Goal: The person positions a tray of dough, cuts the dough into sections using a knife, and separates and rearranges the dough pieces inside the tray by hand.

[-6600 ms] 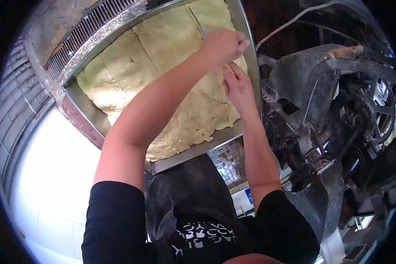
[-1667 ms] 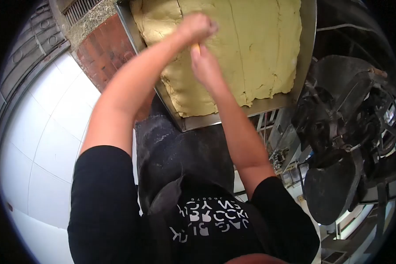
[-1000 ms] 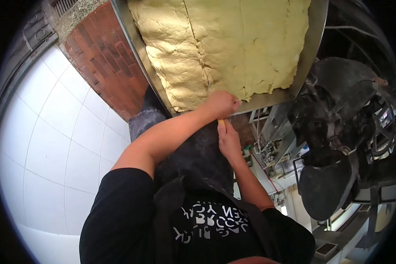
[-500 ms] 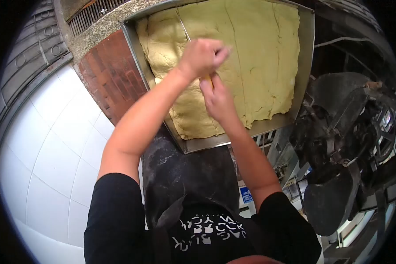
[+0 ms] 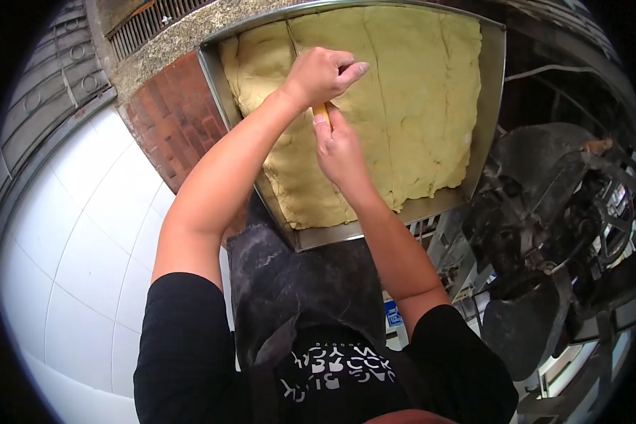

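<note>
Dough [image 5: 420,92] lies in the tray [image 5: 489,106] at twelve o'clock. Right hand [image 5: 340,147] grips the yellow handle [image 5: 321,114]; left hand [image 5: 321,76] curls beyond, toward eleven, its hold hidden — uneven pressure could skew the handle, tearing dough.

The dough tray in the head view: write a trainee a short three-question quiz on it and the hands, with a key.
1. True or false: the dough lying in the metal tray has lines running along its surface.
2. What colour is the handle that shows between the two hands?
A) red
B) yellow
C) blue
3. Fill in "above" or "below": in the picture, the left hand is ____ the right hand.

Key: 1 true; 2 B; 3 above.
</note>
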A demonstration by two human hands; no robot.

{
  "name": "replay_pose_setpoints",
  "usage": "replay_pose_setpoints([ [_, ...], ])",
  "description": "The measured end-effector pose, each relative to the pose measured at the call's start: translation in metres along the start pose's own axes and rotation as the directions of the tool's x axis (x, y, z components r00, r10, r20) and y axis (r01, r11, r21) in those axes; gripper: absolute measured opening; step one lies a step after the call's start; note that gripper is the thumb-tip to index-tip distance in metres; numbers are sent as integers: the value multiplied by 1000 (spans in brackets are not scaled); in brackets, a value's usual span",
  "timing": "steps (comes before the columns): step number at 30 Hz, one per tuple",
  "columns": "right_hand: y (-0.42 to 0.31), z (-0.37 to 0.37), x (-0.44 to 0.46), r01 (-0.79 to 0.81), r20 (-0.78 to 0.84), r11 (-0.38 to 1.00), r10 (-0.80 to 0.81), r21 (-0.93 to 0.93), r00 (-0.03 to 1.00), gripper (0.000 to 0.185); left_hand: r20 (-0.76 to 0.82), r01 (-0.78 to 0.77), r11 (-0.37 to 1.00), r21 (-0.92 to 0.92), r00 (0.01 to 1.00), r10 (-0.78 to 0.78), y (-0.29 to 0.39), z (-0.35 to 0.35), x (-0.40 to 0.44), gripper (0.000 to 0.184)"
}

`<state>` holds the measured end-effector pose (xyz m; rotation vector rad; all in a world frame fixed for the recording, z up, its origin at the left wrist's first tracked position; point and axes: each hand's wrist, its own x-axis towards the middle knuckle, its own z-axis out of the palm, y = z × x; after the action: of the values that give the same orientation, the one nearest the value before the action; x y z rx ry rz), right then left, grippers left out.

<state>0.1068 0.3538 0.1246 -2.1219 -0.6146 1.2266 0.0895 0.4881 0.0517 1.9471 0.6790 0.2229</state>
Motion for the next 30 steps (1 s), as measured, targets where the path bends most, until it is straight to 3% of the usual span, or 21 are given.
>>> replay_pose_setpoints([
  [2,6,3,4,-31,17,1000,31,-4,999,36,13,42,999,-3,999,-42,-4,0,1,47],
  [5,7,6,7,99,-12,995,-98,17,995,37,40,108,994,-29,993,-107,-9,3,1,51],
  [8,0,8,18,132,51,979,-126,-155,991,33,86,147,989,6,985,-147,-24,2,5,54],
  [11,20,27,35,-12,47,991,18,-131,999,29,220,112,977,182,964,-151,-40,13,15,54],
  [14,29,31,20,-32,44,991,38,-130,998,28,192,68,976,207,975,-109,-40,22,1,51],
  [17,82,27,-31,162,129,911,-121,-380,984,27,392,152,939,309,879,-271,-29,64,-43,48],
  [19,128,17,-85,253,156,879,-206,-404,966,26,360,158,941,298,895,-264,-10,110,-95,40],
  [21,141,6,-139,-12,121,953,51,-303,991,26,417,181,973,145,880,-226,12,145,-146,37],
  [23,164,-9,-180,142,246,868,-24,-475,969,19,493,180,969,169,836,-241,35,170,-178,36],
  [26,172,-15,-217,-124,199,905,221,-407,955,28,502,222,968,114,829,-249,53,199,-215,36],
  [30,175,-23,-255,-236,212,868,354,-436,911,29,573,245,967,67,784,-239,67,219,-248,32],
])
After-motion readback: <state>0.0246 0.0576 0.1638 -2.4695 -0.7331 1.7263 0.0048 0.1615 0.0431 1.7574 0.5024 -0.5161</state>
